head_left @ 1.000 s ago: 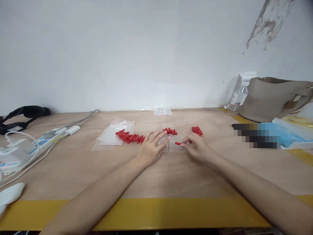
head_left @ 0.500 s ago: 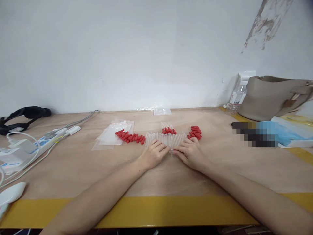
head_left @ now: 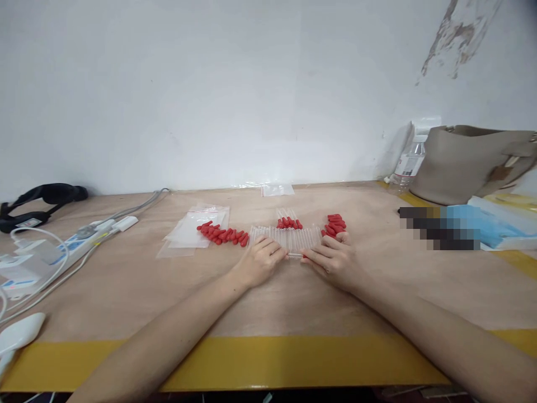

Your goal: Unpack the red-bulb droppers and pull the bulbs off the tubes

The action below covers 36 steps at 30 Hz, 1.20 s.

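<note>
Both hands, the left hand [head_left: 257,263] and right hand [head_left: 333,258], lay with fingers curled loosely on the row of clear tubes [head_left: 285,238] at the table [head_left: 126,291] middle, probably keeping them aligned, red caps [head_left: 222,234] near

I can read no words or numbers anywhere here. The water bottle [head_left: 409,162] by the wall carries a white label with red print, but it is too small and blurred for me to make out.

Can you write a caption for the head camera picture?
Both hands rest on clear tubes among red caps.
</note>
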Available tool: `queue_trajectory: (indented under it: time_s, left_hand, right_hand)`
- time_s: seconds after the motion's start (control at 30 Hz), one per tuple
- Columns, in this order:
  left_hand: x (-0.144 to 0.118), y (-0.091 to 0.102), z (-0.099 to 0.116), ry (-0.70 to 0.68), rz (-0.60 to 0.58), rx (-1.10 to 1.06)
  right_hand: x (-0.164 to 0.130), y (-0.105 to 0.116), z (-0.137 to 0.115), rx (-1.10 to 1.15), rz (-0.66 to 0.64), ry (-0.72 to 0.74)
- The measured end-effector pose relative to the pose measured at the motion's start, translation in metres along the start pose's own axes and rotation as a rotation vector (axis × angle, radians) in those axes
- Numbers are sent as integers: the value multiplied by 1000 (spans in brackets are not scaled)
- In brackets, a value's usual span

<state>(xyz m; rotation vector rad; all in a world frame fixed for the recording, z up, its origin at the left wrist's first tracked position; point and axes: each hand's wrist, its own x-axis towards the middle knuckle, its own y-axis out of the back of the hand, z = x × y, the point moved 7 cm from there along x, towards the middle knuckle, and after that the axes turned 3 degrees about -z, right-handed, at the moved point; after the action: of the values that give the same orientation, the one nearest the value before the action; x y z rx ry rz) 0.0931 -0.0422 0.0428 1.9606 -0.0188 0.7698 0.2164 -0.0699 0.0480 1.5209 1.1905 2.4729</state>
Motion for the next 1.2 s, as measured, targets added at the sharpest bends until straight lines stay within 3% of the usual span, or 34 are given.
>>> queue_trajectory:
  time_s: [0.13,0.23,0.3,0.6,0.77,0.9,1.03,1.2]
  left_hand:
    - [-7,1,-24,160,12,11]
    - [-13,-3,-49,368,21,-43]
    - [-11,-10,-55,417,1,-100]
    - [9,-31,-41,311,-2,-137]
    - [11,-33,-35,287,7,-143]
    - [13,-35,-30,308,-20,-255]
    - [15,-32,-21,301,-25,-381]
    - [14,-28,-14,303,-3,-426]
  right_hand:
    - [-4,6,34,-19,10,-120]
    - [-13,5,81,163,32,-414]
    - [-18,-2,103,319,3,-565]
    - [-48,-33,160,304,-137,-903]
    - [-70,-46,186,449,10,-1134]
    - [-69,-51,186,539,35,-1122]
    - [-65,-55,182,494,-25,-1042]
    - [-68,-60,185,416,-72,-1045]
